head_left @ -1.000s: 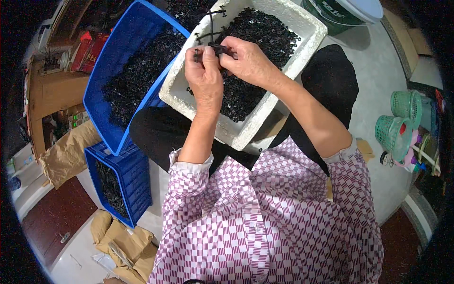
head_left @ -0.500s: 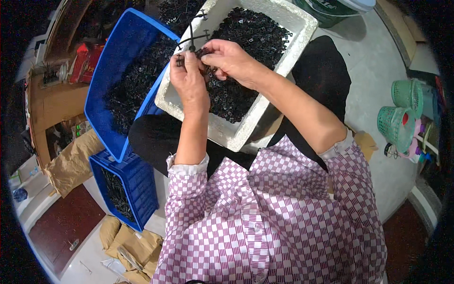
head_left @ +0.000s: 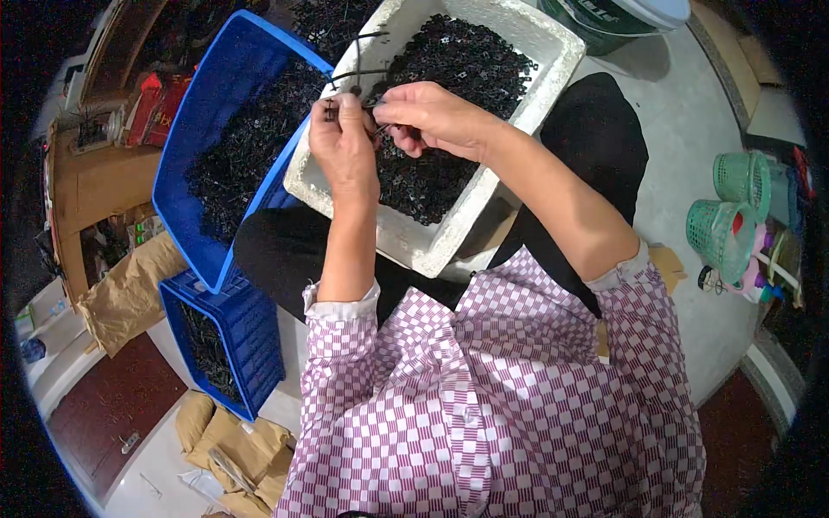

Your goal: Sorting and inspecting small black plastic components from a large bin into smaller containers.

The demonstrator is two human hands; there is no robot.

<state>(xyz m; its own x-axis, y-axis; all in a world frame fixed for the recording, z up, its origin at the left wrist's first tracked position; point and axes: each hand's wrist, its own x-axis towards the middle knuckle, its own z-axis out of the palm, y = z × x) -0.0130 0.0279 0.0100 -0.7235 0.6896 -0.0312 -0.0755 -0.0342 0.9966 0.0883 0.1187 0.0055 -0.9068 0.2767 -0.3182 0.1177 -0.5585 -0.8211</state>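
Note:
My left hand (head_left: 343,160) is closed on a thin black branched plastic piece (head_left: 358,71), like a moulding sprue, whose arms stick up past the thumb. Close beside it, my right hand (head_left: 436,118) pinches at the piece's near end; the fingers hide exactly what they grip. Both hands are above a white foam box (head_left: 566,53) resting between my legs. Inside it lies a heap of small flat black plastic parts (head_left: 466,65), several showing a hole.
Left of the foam box, a tilted blue crate (head_left: 186,99) holds tangled black sprues (head_left: 246,147). Below stands another blue crate (head_left: 266,341) with black pieces. A dark green bucket (head_left: 596,30) is at the far right, green baskets (head_left: 721,242) further right, brown paper bags (head_left: 129,293) at left.
My right hand has shifted slightly right and down, its fingers curled more. The branched piece has turned a little in my left hand, which stays nearly in place.

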